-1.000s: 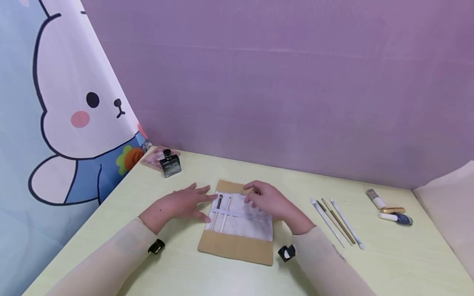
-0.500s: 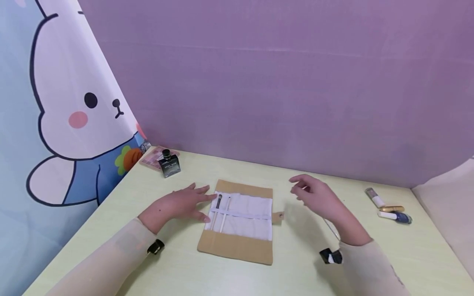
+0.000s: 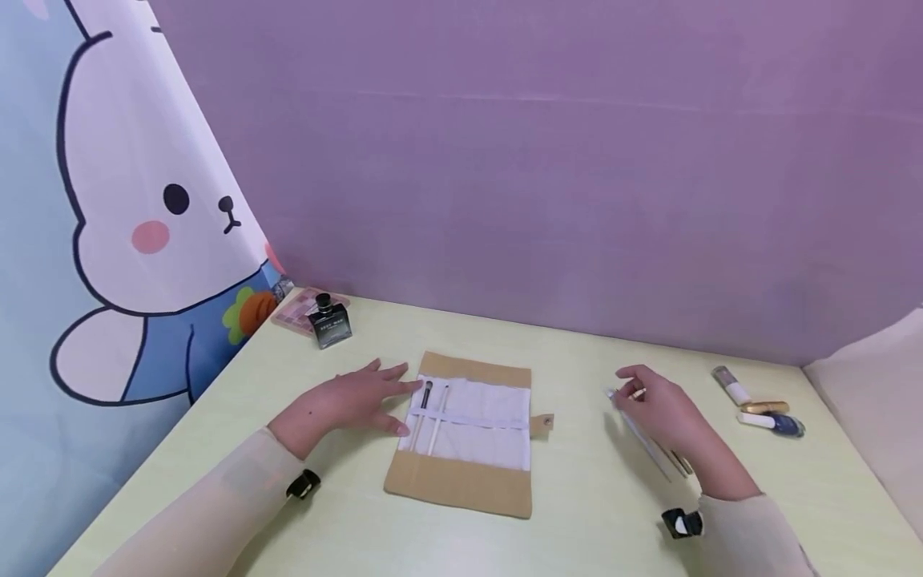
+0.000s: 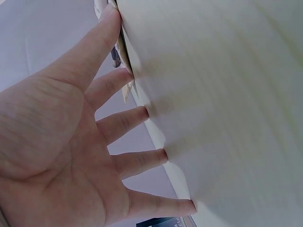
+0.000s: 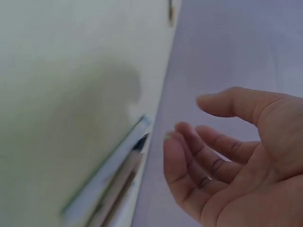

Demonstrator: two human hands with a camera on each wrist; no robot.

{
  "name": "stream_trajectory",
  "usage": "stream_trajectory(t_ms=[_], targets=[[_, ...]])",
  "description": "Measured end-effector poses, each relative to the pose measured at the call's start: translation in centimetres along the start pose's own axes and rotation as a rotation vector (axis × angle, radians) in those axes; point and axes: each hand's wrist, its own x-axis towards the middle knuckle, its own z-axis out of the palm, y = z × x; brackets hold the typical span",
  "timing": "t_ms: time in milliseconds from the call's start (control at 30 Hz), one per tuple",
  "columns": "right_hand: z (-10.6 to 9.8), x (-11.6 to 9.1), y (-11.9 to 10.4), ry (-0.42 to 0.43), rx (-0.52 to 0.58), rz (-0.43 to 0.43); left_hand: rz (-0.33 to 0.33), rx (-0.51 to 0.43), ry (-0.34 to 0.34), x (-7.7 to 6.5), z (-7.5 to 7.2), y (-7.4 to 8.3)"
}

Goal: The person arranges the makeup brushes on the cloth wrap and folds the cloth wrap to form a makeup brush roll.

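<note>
Left hand (image 3: 342,402) spread at brush roll (image 3: 461,486)'s left edge, lower centre (likely steadying it); right hand (image 3: 667,410) empty, half-curled, above loose makeup brushes (image 5: 118,184), lower right.

Long pale beige sleeves (image 3: 209,505); small black wrist cameras (image 3: 304,484), right one white-patched.

Left grip (image 3: 349,399) splayed, right grip (image 3: 662,409) half-curled

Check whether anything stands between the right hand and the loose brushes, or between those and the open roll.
Nothing visible blocks the right hand from the loose brushes below it. Toward the roll, only its small tab juts into the gap; the left hand is at the roll's left edge.
</note>
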Motion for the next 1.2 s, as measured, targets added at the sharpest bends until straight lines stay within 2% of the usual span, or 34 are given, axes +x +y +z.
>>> stream_trajectory(t_ms=[100, 333, 1200], targets=[[0.2, 0.0, 0.9, -0.036, -0.018, 0.03, 0.0, -0.004, 0.004, -0.1, 0.0, 0.1], [0.6, 0.0, 1.9, -0.079, -0.051, 0.041, -0.003, -0.005, 0.004, -0.1, 0.0, 0.3], [1.4, 0.3, 0.7, -0.092, -0.142, 0.061, -0.009, 0.015, 0.002, -0.1, -0.1, 0.2]])
